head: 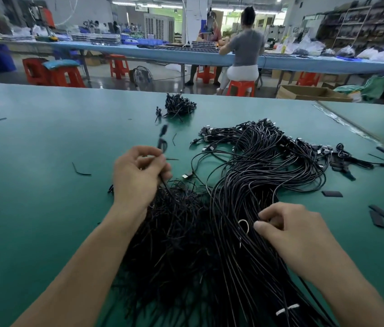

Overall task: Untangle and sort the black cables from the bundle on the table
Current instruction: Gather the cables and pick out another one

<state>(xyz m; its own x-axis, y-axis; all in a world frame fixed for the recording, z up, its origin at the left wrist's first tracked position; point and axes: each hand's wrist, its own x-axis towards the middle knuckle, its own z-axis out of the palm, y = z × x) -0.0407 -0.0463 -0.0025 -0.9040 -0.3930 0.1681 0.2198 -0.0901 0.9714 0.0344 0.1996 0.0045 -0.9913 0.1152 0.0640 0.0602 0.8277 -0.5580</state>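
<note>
The bundle lies on the counter straight before the person, between the two forearms. It is a thick sheaf of thin, round, glossy black cables that sweep in long loops to the right and far side. Their far ends carry small boxy plugs with metal tips, fanned in a ragged row. On the left the strands are shorter and duller, frayed into a bristly tangle. A white tie loops among the strands, and a white band crosses them nearer the body.

The left hand is curled, thumb and fingers pinching one cable whose free end rises, blurred, above the knuckles. The right hand rests on the bundle with fingers bent, thumb and forefinger closing on strands just beside the tie.

The counter top is smooth, matte and green. Farther off sits a small knotted pile of black cable, well apart from the bundle. Flat black rectangular strips lie scattered at the right, and thin bent scraps at the left. Beyond the far edge a person sits, back turned, on a red plastic stool.
</note>
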